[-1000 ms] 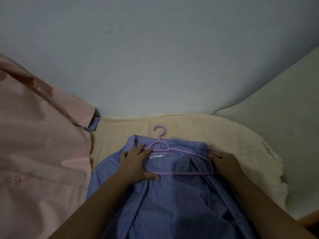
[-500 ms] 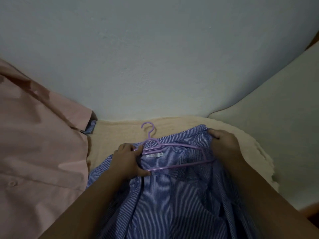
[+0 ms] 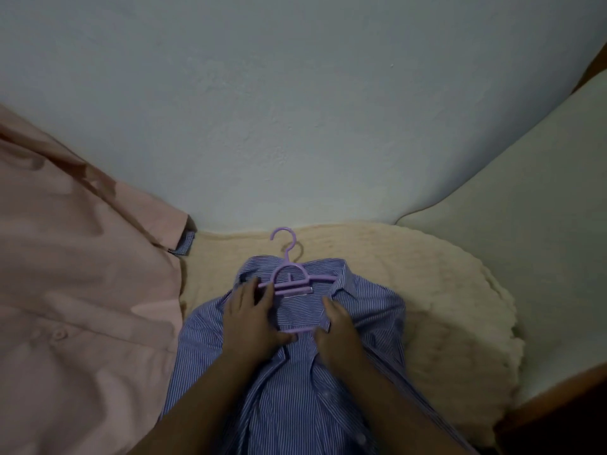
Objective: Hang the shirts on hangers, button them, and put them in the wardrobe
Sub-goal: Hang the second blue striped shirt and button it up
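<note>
Nearest, two bare forearms reach forward over a blue shirt [image 3: 295, 405] of thin cotton with fine white pinstripes. It lies front up, rumpled, its two front panels drawn in toward the middle, with a small pale button showing low on the right panel.

The left hand [image 3: 249, 320] lies flat on the cloth by the collar, fingers spread and reaching up to the hanger's left arm, thumb stretched toward the middle. The right hand [image 3: 338, 333] presses on the right front panel, fingers loosely curled over the fabric edge just below the collar point; whether it actually pinches the cloth I cannot tell. The two thumbs come close together under the hanger's lower bar.

The hanger [image 3: 289, 284] is lilac plastic, thin and smooth, with double crossbars and an arched neck. Its shoulders are tucked inside the shirt; only the middle part and the open curled hook stick out past the collar.

Everything rests on a cream blanket [image 3: 443, 290], fluffy and nubbly, with a rounded, scalloped edge. To the left a pink shirt [image 3: 82, 307] of smooth, soft fabric is spread wide, a button visible on its placket and a checked lining showing at the cuff [image 3: 184, 244].

To the right is a pale, plain cushion-like slab [image 3: 525, 257]. Farthest off stands a pale blue wall [image 3: 295, 110] with a faintly grainy plaster finish.
</note>
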Tool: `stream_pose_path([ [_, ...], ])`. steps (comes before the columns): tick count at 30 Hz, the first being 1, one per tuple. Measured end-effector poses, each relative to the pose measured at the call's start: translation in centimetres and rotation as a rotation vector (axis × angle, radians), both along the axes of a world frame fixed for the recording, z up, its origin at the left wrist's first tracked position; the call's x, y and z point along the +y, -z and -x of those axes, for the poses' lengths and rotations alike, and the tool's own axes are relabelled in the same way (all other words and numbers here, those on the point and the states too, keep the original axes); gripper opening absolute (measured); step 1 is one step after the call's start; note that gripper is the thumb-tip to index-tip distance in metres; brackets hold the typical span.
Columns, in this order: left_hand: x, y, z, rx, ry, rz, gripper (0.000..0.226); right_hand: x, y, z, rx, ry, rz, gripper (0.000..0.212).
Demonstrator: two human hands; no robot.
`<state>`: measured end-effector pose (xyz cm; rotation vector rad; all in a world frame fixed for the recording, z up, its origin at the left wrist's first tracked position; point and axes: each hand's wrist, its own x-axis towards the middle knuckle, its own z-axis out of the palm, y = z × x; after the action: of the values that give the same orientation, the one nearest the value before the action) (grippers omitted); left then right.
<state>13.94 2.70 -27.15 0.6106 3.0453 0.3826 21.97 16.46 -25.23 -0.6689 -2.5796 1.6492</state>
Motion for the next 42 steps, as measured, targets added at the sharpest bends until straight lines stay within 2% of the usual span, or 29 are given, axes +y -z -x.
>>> stream_pose_path([
  [2, 0.3, 0.8, -2.1, 0.055, -0.168, -0.247, 0.110, 0.6, 0.2, -0.4, -0.007, -0.013, 0.024, 0.062],
  [4, 0.8, 1.4, -4.2, 0.013, -0.359, -0.544, 0.096, 0.9, 0.3, -0.8, -0.015, 0.004, 0.045, 0.060],
  [6, 1.4, 1.2, -5.9, -0.084, -0.381, -0.777, 0.079, 0.6, 0.4, -1.1, -0.003, -0.015, 0.052, 0.060],
  [10, 2.5, -0.4, -7.6, -0.183, -0.228, -0.911, 0.069, -0.9, 0.4, -1.0, 0.082, -0.083, 0.024, 0.066],
  [14, 2.1, 0.0, -8.4, -0.379, -0.279, -1.001, 0.070, -1.5, 1.9, -1.7, 0.008, -0.157, 0.045, 0.065],
  [16, 1.6, 1.1, -9.3, -0.453, -0.327, -1.087, 0.070, -1.7, 3.1, -2.8, -0.010, -0.151, 0.163, 0.061],
  [19, 1.3, 2.3, -10.4, -0.542, -0.453, -1.248, 0.070, -2.3, 3.8, -3.5, 0.108, 0.060, 0.472, 0.060],
  [21, 1.2, 2.8, -10.6, -0.553, -0.536, -1.291, 0.065, -2.6, 3.6, -3.7, 0.190, 0.246, 0.640, 0.059],
  [24, 0.7, 2.7, -10.8, -0.565, -0.571, -1.353, 0.052, -2.8, 3.4, -4.3, 0.226, 0.372, 0.646, 0.052],
  [27, -0.4, 2.3, -10.9, -0.571, -0.509, -1.254, 0.042, -3.1, 3.0, -4.9, 0.136, 0.324, 0.658, 0.036],
  [32, -2.4, 2.0, -11.3, -0.579, -0.380, -1.096, 0.048, -3.8, 2.2, -5.3, -0.020, 0.110, 0.455, 0.027],
  [37, -3.0, 2.0, -11.2, -0.619, -0.420, -1.183, 0.054, -4.7, 1.7, -5.1, -0.051, 0.136, 0.376, 0.018],
  [40, -2.8, 1.2, -11.0, -0.635, -0.448, -1.242, 0.052, -4.7, 1.4, -5.1, -0.069, 0.217, 0.484, 0.018],
  [42, -2.7, -0.5, -10.9, -0.523, -0.420, -1.179, 0.052, -4.6, 0.7, -5.2, -0.061, 0.311, 0.624, 0.016],
])
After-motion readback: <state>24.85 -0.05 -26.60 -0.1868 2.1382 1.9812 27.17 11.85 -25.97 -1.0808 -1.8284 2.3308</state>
